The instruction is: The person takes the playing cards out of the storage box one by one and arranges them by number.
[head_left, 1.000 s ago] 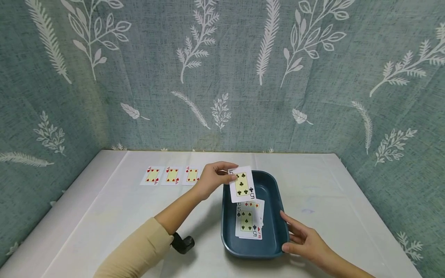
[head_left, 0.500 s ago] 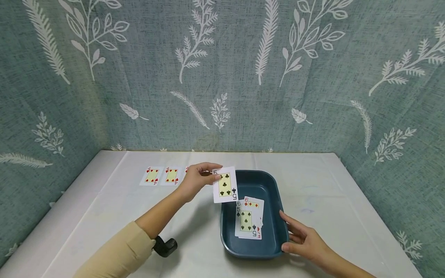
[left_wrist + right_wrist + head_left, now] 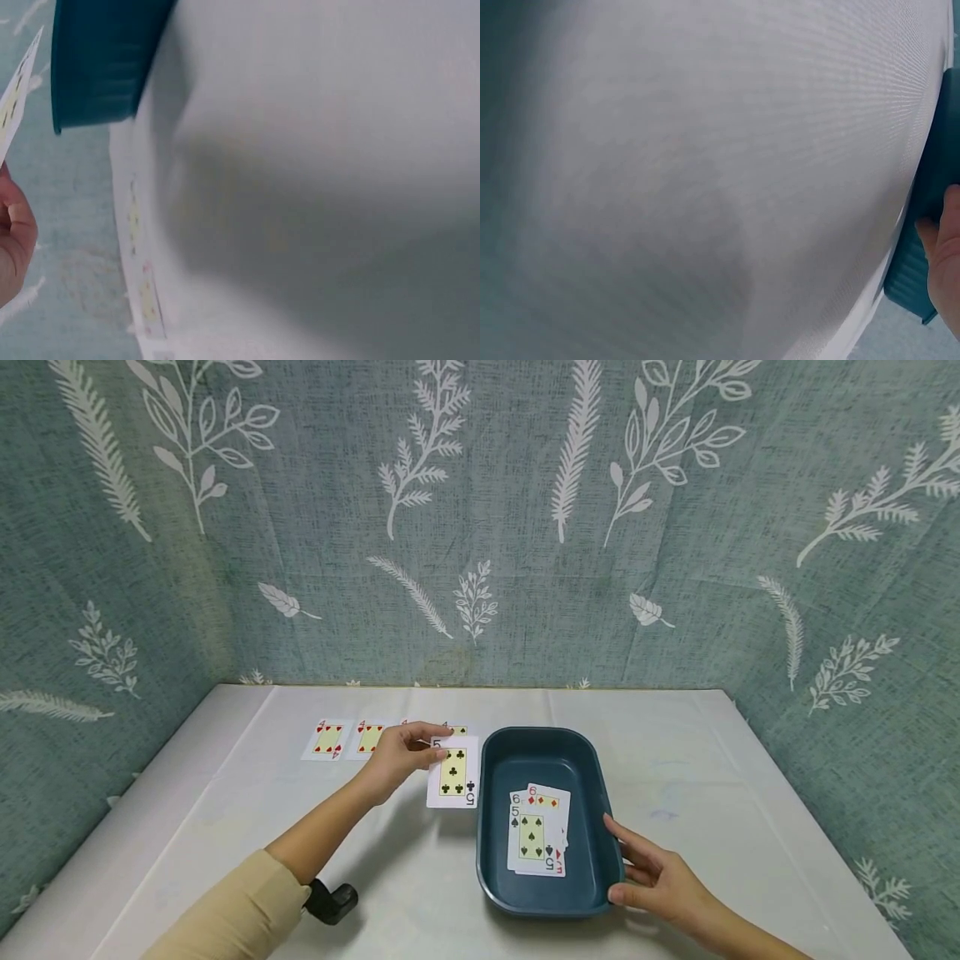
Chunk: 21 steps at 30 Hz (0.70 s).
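My left hand (image 3: pixel 397 762) pinches a five of clubs (image 3: pixel 453 787) by its upper left corner, between thumb and fingers. The card hangs face up just left of the blue tray (image 3: pixel 487 902), overlapping a black-suited card (image 3: pixel 460 729) behind it. In the left wrist view, the pinched card (image 3: pixel 16 97) stands at a slant near the tray's wall. Inside the tray is a loose pile of playing cards (image 3: pixel 532 839), a five of spades on top and a six of diamonds showing behind. My right hand (image 3: pixel 660 877) rests against the tray's right side, its thumb and fingers spread along the rim.
Red fours (image 3: pixel 327 739) lie in a row toward the back left of the white-covered table (image 3: pixel 750 827), one largely hidden by my left hand. Patterned green cloth (image 3: pixel 480 527) rises behind the table and at both sides. A black device (image 3: pixel 332 902) sits at my left wrist.
My left hand has carried the five of clubs leftward and slightly down, from over the tray to beside it. The tray and my right hand have stayed in place.
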Each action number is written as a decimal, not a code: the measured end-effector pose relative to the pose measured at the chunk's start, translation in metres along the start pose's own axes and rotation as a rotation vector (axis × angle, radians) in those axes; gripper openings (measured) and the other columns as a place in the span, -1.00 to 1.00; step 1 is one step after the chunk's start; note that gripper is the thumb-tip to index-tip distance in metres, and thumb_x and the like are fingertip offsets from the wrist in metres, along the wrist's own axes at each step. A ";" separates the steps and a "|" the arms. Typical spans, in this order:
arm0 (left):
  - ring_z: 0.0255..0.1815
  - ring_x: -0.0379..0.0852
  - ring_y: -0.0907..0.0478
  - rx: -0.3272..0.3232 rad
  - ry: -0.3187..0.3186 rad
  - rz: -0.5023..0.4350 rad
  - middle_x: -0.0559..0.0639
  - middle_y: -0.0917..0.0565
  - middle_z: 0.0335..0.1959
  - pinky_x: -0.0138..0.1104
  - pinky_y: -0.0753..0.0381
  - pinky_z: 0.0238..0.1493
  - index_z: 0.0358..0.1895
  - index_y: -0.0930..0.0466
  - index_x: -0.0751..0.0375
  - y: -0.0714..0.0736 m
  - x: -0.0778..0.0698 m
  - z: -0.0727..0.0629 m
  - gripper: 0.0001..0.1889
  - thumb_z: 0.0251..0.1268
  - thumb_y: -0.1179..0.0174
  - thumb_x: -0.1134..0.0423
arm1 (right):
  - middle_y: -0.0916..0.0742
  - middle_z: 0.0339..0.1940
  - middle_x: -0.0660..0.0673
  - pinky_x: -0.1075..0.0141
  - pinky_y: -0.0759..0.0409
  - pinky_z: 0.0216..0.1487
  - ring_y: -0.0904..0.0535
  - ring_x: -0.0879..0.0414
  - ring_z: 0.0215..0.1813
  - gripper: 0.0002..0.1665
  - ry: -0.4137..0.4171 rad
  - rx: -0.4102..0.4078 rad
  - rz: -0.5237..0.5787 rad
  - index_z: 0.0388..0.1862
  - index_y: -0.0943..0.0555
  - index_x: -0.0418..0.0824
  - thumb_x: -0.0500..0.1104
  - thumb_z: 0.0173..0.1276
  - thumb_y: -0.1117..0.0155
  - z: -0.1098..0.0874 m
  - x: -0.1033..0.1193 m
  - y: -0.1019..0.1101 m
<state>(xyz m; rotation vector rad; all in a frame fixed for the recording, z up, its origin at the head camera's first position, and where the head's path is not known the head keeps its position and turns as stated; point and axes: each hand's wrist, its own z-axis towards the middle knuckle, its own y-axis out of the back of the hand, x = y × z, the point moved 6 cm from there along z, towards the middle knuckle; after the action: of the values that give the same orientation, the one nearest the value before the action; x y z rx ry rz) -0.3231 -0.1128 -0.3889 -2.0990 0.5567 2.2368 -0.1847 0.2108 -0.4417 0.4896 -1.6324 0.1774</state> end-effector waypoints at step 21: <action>-0.42 -0.16 -0.42 -0.040 0.034 0.209 0.08 -0.66 -0.32 -0.43 -0.42 -0.43 -0.11 -0.64 0.38 -0.005 0.045 0.009 -0.74 0.08 -0.32 0.46 | -0.16 0.38 -0.59 0.30 -0.55 0.07 -0.38 -0.38 0.26 -0.08 0.048 0.004 -0.071 0.50 -0.02 -0.32 -0.20 0.29 -0.29 0.000 0.002 0.001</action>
<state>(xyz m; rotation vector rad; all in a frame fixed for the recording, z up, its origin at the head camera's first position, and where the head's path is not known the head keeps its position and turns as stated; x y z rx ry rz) -0.3351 -0.1156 -0.4338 -2.1951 0.7729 2.3401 -0.1851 0.2109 -0.4393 0.5413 -1.5661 0.1384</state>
